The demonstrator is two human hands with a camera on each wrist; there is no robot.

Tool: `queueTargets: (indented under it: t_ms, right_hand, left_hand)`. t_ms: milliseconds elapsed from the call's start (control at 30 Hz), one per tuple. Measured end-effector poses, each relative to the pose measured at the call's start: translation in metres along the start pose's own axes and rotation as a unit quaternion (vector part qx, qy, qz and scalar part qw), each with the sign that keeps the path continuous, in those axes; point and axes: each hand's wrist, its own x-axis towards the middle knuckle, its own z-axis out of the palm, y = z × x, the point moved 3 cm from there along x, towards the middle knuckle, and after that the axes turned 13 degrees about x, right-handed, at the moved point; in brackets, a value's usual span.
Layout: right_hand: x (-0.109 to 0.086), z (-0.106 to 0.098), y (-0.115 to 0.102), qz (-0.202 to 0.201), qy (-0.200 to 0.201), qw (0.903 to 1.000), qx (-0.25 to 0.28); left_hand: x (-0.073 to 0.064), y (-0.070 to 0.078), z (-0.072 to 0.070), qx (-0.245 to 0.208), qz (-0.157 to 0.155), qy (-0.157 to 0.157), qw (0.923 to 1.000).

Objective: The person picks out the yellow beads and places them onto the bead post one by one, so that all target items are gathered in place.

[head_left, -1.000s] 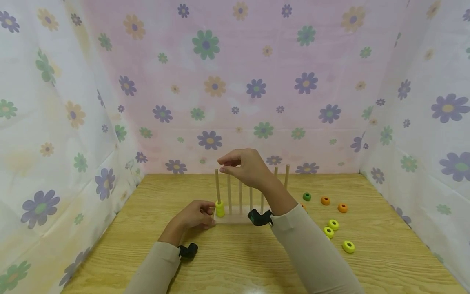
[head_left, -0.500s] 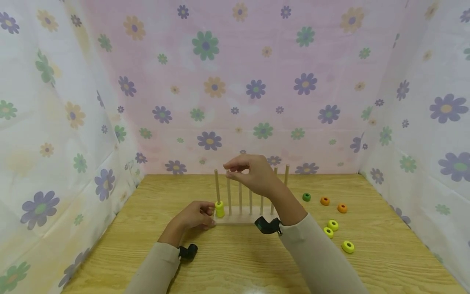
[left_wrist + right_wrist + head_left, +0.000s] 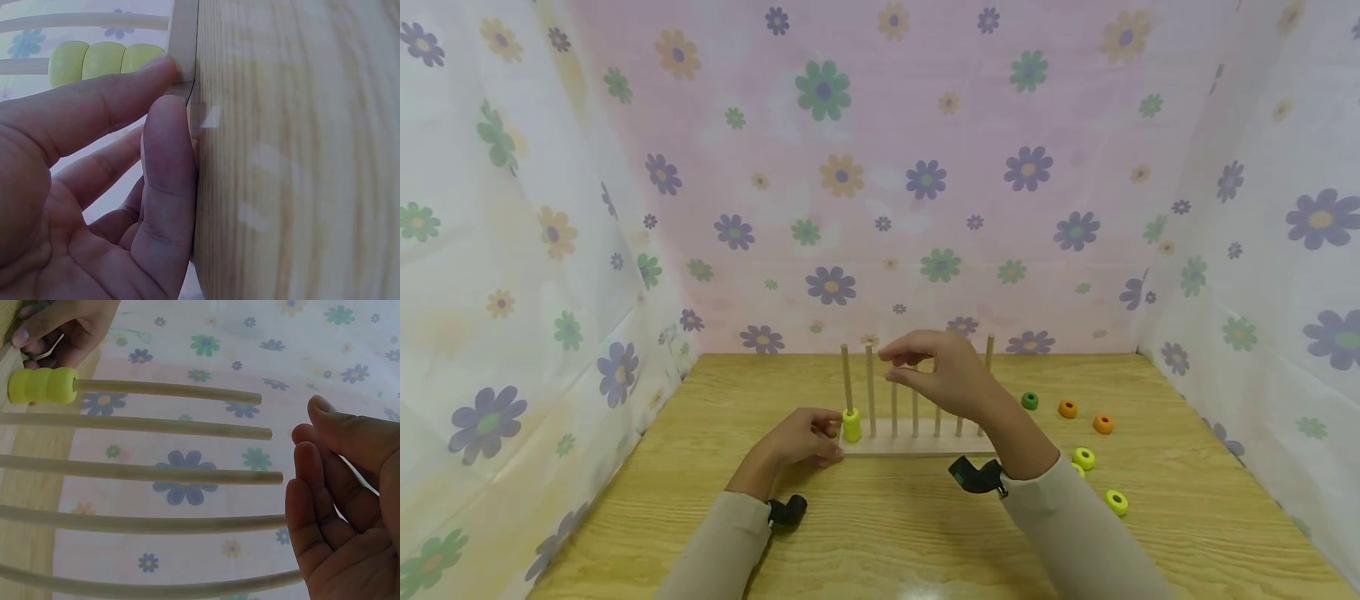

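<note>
A wooden peg stand (image 3: 910,446) with a row of upright pegs stands on the table. Three yellow rings (image 3: 852,425) are stacked at the bottom of its leftmost peg, and the left wrist view shows the same yellow rings (image 3: 103,61) close up. At the stand's left end, my left hand (image 3: 797,437) holds the base's corner between thumb and index finger. My right hand (image 3: 947,371) is raised in front of the peg tops, its fingers loosely bent. In the right wrist view nothing lies between the right hand's (image 3: 350,487) thumb and fingers, just beyond the peg tips.
Loose rings lie on the table to the right: a green ring (image 3: 1030,401), two orange rings (image 3: 1067,408) and several yellow rings (image 3: 1083,458), one partly hidden by the right sleeve (image 3: 1075,517). Flower-patterned cloth (image 3: 880,142) encloses the table (image 3: 865,533) at the back and sides.
My right hand has moved right and slightly down, away from the leftmost peg's tip, leaving the first two pegs uncovered. The left hand stays at the stand's end.
</note>
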Motion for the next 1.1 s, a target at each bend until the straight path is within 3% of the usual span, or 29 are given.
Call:
queueTargets:
  t_ms: [233, 433, 567, 1100]
  right_hand:
    - [-0.017, -0.010, 0.007, -0.007, -0.007, 0.9996, -0.026]
    - [-0.033, -0.021, 0.014, 0.018, -0.018, 0.9987, -0.044]
    - [-0.042, -0.029, 0.015, 0.013, -0.016, 0.9981, -0.059]
    - [-0.084, -0.063, 0.041, 0.023, 0.003, 0.9977, -0.063]
  left_hand:
    - [0.000, 0.000, 0.001, 0.006, -0.004, 0.001, 1.0000]
    - [0.001, 0.000, 0.001, 0.004, -0.005, 0.000, 1.0000]
    - [0.000, 0.000, 0.000, 0.005, -0.004, 0.001, 1.0000]
    - [0.001, -0.004, 0.000, 0.004, -0.004, -0.002, 1.0000]
